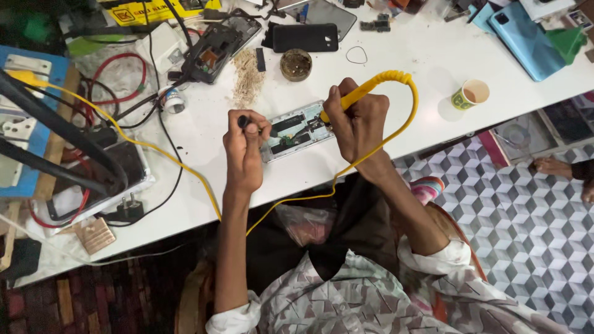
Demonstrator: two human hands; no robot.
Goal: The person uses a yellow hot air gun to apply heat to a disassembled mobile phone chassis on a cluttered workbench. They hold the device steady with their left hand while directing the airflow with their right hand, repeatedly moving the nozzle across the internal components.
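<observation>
At the left of the frame, a tangle of red and black cables [117, 93] lies on the white desk [421, 68]. Near centre, the left hand [243, 151] pinches a small dark-tipped tool [244, 121], closed around it, at the edge of an opened phone with exposed circuit board [291, 130]. Just right of it, the right hand [356, 124] grips a yellow-handled soldering iron [356, 96], tip on the board. A slip could probably scorch neighbouring parts; its yellow cord [405, 117] might snag. At right, a paper cup of tea [470, 94] could spill.
</observation>
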